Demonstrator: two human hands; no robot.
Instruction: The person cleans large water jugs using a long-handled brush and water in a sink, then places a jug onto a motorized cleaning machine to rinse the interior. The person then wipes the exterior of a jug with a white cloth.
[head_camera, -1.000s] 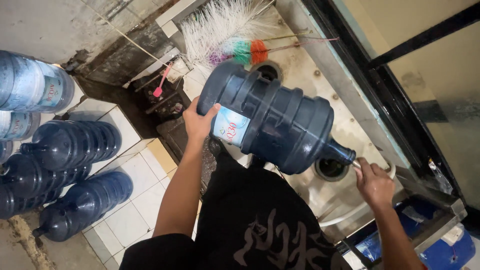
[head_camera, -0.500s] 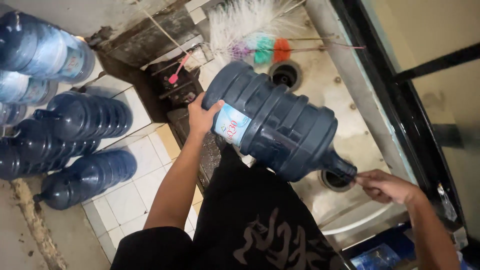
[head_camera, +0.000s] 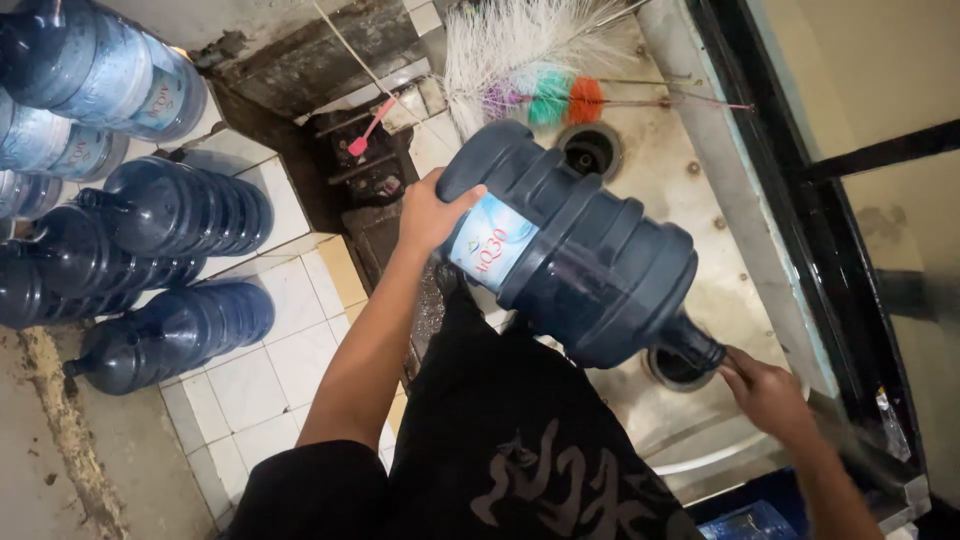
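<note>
White floor tiles (head_camera: 270, 370) and a stained metal counter (head_camera: 690, 210) frame the scene, with the person's dark shirt (head_camera: 520, 440) filling the near edge of the view. Nearest, the right hand (head_camera: 765, 392) is curled around the neck of a big dark-blue water jug (head_camera: 570, 250), fingers closed at the spout just beside a round drain hole (head_camera: 672, 370) in the counter. The jug lies tilted, neck down toward that hole and base up to the left, held above the counter. At its base, the left hand (head_camera: 432, 212) is spread wide and pressed against the rim next to the pale label (head_camera: 492, 240), bracing rather than wrapping it. On the right, a black frame (head_camera: 800, 200) runs close along the counter edge, leaving little room on that side. Left of the arm, tiled floor lies open up to a stack of water bottles (head_camera: 150, 260) lying on their sides. Farther off, a second drain hole (head_camera: 592, 150) sits past the jug, and a white brush (head_camera: 520, 50) with coloured bands lies at the counter's far end.
</note>
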